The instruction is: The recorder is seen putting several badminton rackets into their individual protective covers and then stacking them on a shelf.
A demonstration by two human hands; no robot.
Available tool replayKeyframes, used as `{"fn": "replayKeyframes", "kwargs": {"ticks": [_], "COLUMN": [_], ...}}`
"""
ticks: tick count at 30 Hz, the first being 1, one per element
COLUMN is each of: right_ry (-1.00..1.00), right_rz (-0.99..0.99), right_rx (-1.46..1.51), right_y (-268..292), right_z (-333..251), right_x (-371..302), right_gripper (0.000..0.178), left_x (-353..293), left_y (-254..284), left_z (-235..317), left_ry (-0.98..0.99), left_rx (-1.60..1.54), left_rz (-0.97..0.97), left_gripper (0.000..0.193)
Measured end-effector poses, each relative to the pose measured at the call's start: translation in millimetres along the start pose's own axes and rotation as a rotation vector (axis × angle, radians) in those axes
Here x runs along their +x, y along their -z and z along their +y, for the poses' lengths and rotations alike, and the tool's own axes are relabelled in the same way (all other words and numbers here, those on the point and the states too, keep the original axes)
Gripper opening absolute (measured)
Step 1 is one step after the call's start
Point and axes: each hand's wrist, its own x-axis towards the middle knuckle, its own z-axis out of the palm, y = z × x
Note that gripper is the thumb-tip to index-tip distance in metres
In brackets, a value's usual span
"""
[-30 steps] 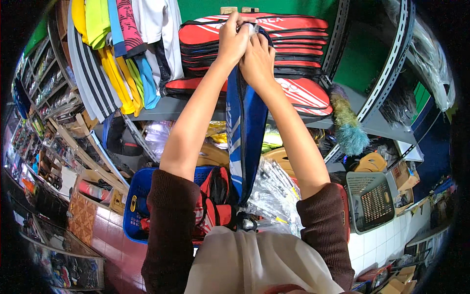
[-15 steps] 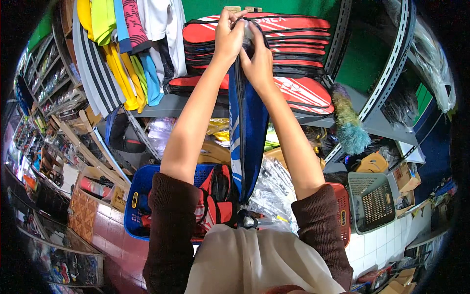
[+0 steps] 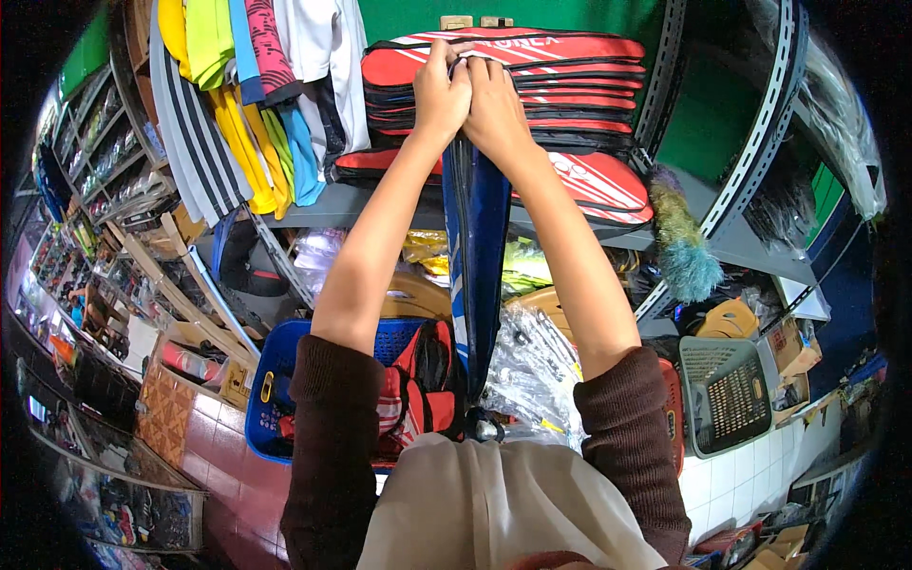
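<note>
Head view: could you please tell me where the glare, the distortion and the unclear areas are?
Head view, centre: left hand, right hand and blue bag look fairly sharp; head view, below the hands: bright glare streaks the clear plastic packaging; head view, right: fisheye distortion bows the slotted shelf upright; head view, far left: the small goods are too soft to make out.

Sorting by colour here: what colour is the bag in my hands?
The bag is mainly blue, edged black, clearest in the head view.

Free room between forearms [image 3: 375, 242] and blue bag [image 3: 487, 218], red bag stack [image 3: 581, 93] an obstacle behind
</note>
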Motion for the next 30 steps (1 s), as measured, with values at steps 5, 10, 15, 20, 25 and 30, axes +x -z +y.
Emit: {"fn": "replayKeyframes", "kwargs": {"ticks": [5,10,15,20,25,30], "right_ry": [-0.025,0.113,0.165,0.134,-0.210,-0.248], "right_rz": [-0.063,-0.067,0.033,0.065,0.162,-0.173], "right_rx": [-0.143,-0.258,-0.430,-0.455,-0.266,0.111], "right_y": [-2.7,1.0,1.6,17.3,13.2,12.0], "right_z": [1.7,11.9,11.5,15.5,29.9,61.1], "right_x": [-3.9,-16.1,-20.8,-7.3,8.3,17.0], "right_gripper": [0.027,0.028,0.024,0.015,0.044,0.047], "left_x": [-10.0,-14.2,-18.8,-17.6,-25.6,-33.1], "left_y": [-0.4,3.7,-4.4,-15.1,-14.0,-16.3], "left_z": [-0.3,7.0,6.8,-1.5,0.6,-0.2], "left_ry": [0.117,-0.025,0.005,0.087,0.142,-0.104], "left_rx": [0.123,0.198,0.103,-0.054,-0.179,-0.068], "left_rz": [0.005,-0.076,-0.104,-0.003,-0.010,-0.110], "left_gripper": [0.011,0.008,0.009,0.010,0.014,0.014]}}
